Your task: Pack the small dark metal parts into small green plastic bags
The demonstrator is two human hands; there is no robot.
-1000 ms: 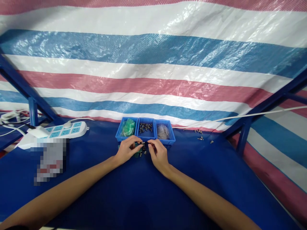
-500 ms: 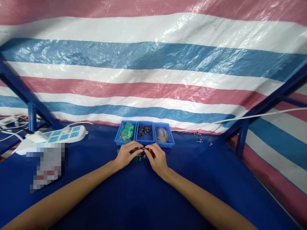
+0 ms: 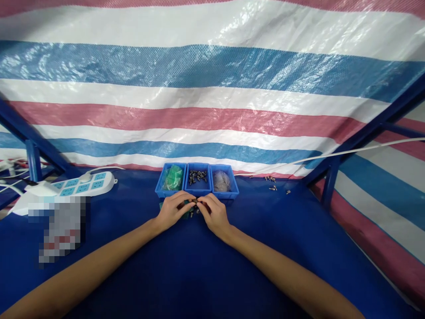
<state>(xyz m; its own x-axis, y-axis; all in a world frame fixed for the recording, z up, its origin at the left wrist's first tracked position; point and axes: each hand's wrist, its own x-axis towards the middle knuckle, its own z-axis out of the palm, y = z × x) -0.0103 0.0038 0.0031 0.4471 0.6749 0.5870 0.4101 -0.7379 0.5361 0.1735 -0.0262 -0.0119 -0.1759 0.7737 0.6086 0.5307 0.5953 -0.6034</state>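
Observation:
My left hand (image 3: 173, 210) and my right hand (image 3: 215, 213) meet fingertip to fingertip just in front of the blue bins. Between their pinched thumbs and fingers is a small brass-coloured screw (image 3: 195, 202), mostly covered by the fingertips. Below the fingers a few loose screws (image 3: 191, 214) lie on the blue table (image 3: 199, 270). Something green and translucent (image 3: 186, 215) shows partly beneath my left hand.
Three joined blue bins hold green plastic pieces (image 3: 173, 178), dark screws (image 3: 198, 177) and a clear bag of small parts (image 3: 221, 181). Loose screws (image 3: 272, 188) lie at right. A power strip (image 3: 83, 184) sits left, and a white cable (image 3: 318, 157) crosses at right.
The whole view has shifted slightly, so bins and hands appear a little higher and further left. Both hands keep their pinch on the small screw, with only slight finger movement.

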